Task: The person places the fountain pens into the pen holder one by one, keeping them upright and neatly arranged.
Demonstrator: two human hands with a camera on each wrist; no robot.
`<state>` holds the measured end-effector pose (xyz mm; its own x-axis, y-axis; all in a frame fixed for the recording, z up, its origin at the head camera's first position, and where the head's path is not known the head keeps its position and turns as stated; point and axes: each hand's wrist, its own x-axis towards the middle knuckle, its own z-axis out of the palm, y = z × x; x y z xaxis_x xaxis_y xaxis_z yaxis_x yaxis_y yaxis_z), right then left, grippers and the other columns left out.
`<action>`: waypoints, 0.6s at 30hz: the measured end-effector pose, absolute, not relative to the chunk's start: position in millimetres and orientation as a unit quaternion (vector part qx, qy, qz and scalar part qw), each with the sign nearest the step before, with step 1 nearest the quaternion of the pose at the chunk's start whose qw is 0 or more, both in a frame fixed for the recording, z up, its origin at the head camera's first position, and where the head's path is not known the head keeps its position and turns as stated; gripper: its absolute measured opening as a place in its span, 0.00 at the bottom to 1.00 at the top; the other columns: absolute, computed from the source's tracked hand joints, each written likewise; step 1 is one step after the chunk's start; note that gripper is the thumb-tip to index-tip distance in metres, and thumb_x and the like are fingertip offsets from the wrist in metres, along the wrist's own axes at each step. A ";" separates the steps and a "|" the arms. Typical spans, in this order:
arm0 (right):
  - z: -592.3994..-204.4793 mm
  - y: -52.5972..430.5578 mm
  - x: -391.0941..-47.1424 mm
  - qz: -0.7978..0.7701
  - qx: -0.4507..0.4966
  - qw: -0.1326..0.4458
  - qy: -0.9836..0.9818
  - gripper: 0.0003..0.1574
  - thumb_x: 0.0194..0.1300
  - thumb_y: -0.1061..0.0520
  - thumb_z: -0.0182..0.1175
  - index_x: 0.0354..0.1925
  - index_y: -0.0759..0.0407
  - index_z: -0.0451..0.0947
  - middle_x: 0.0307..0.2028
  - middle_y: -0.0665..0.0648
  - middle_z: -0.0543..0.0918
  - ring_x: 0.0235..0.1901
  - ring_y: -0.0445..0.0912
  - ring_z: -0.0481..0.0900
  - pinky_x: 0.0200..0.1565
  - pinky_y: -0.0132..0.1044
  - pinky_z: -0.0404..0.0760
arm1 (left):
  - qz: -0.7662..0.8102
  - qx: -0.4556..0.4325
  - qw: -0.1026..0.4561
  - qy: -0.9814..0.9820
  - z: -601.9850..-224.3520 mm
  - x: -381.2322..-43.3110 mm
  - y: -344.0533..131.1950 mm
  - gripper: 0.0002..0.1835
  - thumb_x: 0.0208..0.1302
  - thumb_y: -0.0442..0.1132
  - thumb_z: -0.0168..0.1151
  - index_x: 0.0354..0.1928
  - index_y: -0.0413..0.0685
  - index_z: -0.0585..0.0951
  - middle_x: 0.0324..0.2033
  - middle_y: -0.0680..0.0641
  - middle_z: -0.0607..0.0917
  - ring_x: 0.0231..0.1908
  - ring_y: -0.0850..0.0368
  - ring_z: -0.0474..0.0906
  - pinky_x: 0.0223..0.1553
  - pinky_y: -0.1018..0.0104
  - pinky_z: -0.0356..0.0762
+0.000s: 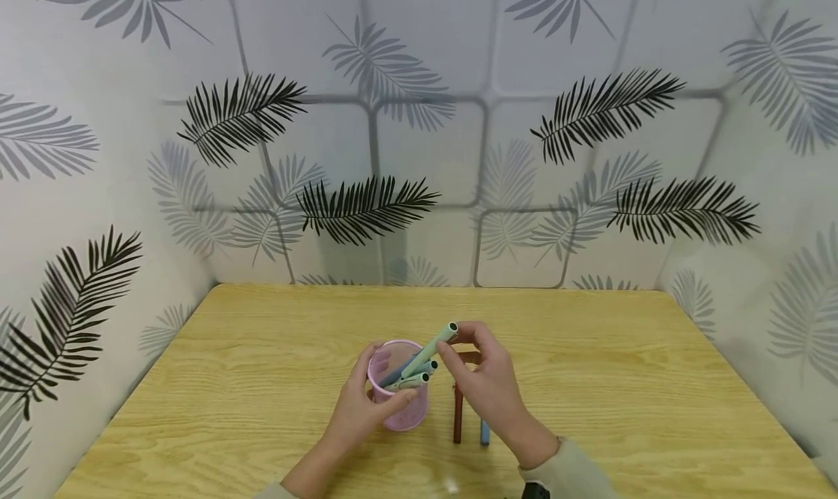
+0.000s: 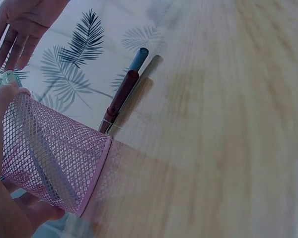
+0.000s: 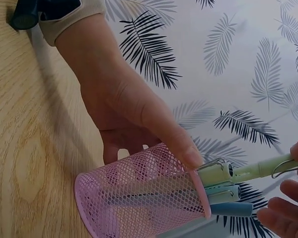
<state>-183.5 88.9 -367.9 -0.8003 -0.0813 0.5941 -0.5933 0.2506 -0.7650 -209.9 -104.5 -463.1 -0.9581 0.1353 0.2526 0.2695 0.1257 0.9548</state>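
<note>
My left hand (image 1: 356,404) grips a pink mesh pen cup (image 1: 407,416) round its side, the thumb near the rim. Several pens lean inside, among them a blue pen (image 3: 233,209) and a light green pen (image 3: 216,173). At the cup's mouth my right hand (image 1: 494,386) pinches another light green pen (image 1: 428,350) near its upper end. That pen slants, its lower end at the cup's opening. In the right wrist view only the right hand's fingertips (image 3: 283,213) show, at the edge.
On the wooden table (image 1: 294,339), right of the cup, lie a dark red pen (image 1: 457,417) and a blue pen (image 1: 484,432), partly beneath my right hand. A leaf-patterned backdrop (image 1: 425,157) rises behind the table's far edge.
</note>
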 end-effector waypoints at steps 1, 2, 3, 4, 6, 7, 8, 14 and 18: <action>-371.3 89.2 -186.3 0.559 0.230 0.231 -0.763 0.12 0.59 0.69 0.61 0.43 0.66 0.73 0.38 0.58 0.78 0.36 0.51 0.80 0.32 0.37 0.82 | -0.645 -0.136 0.052 -0.750 -463.4 -210.1 -104.8 0.46 0.50 0.43 0.73 0.69 0.54 0.57 0.62 0.44 0.67 0.58 0.44 0.66 0.53 0.49 0.72; -374.9 89.6 -189.4 0.545 0.241 0.238 -0.767 0.12 0.59 0.68 0.62 0.42 0.65 0.73 0.39 0.58 0.77 0.36 0.51 0.79 0.31 0.36 0.82 | -0.643 -0.137 0.053 -0.751 -463.3 -210.1 -105.0 0.46 0.50 0.44 0.73 0.68 0.55 0.57 0.61 0.44 0.67 0.58 0.44 0.66 0.52 0.50 0.72; -378.8 90.0 -192.5 0.532 0.253 0.245 -0.770 0.12 0.58 0.68 0.62 0.42 0.64 0.74 0.39 0.57 0.77 0.36 0.50 0.79 0.31 0.36 0.82 | -0.641 -0.137 0.054 -0.753 -463.5 -210.1 -105.3 0.46 0.50 0.44 0.72 0.68 0.55 0.57 0.61 0.44 0.67 0.58 0.44 0.66 0.52 0.50 0.73; -383.3 91.2 -195.8 0.521 0.262 0.250 -0.773 0.12 0.58 0.68 0.62 0.42 0.63 0.74 0.40 0.57 0.77 0.36 0.49 0.78 0.31 0.35 0.82 | -0.639 -0.138 0.055 -0.755 -463.5 -210.0 -105.0 0.46 0.50 0.45 0.72 0.68 0.55 0.57 0.61 0.44 0.67 0.57 0.44 0.67 0.51 0.51 0.73; -389.8 94.1 -200.7 0.501 0.276 0.257 -0.779 0.12 0.59 0.66 0.63 0.43 0.61 0.75 0.42 0.56 0.77 0.39 0.47 0.76 0.34 0.36 0.82 | -0.636 -0.140 0.058 -0.757 -463.6 -209.8 -104.5 0.46 0.50 0.45 0.72 0.68 0.55 0.57 0.61 0.44 0.67 0.57 0.44 0.67 0.50 0.52 0.74; -391.6 95.5 -202.0 0.493 0.279 0.259 -0.782 0.12 0.59 0.65 0.63 0.43 0.60 0.76 0.42 0.56 0.77 0.40 0.48 0.76 0.36 0.37 0.81 | -0.636 -0.139 0.056 -0.757 -463.4 -209.8 -104.2 0.46 0.50 0.45 0.72 0.68 0.56 0.57 0.61 0.45 0.67 0.57 0.45 0.67 0.51 0.52 0.74; -392.9 96.9 -202.7 0.487 0.276 0.256 -0.788 0.12 0.60 0.64 0.62 0.43 0.60 0.76 0.43 0.55 0.77 0.41 0.47 0.76 0.37 0.37 0.81 | -0.636 -0.138 0.054 -0.757 -463.2 -209.6 -104.0 0.45 0.50 0.45 0.72 0.68 0.57 0.57 0.61 0.46 0.68 0.57 0.46 0.68 0.51 0.53 0.74; -397.6 104.9 -203.6 0.491 0.225 0.226 -0.811 0.10 0.62 0.61 0.62 0.43 0.60 0.78 0.42 0.55 0.79 0.43 0.50 0.77 0.39 0.38 0.82 | -0.643 -0.135 0.045 -0.752 -454.5 -204.2 -102.4 0.43 0.51 0.42 0.72 0.67 0.57 0.59 0.60 0.48 0.69 0.57 0.48 0.67 0.54 0.48 0.71; -400.8 109.6 -204.3 0.491 0.206 0.218 -0.818 0.08 0.61 0.61 0.62 0.41 0.59 0.78 0.40 0.55 0.80 0.40 0.48 0.78 0.35 0.37 0.81 | -0.645 -0.137 0.041 -0.751 -439.8 -196.2 -100.8 0.44 0.51 0.39 0.72 0.68 0.49 0.58 0.61 0.44 0.68 0.58 0.44 0.66 0.54 0.46 0.70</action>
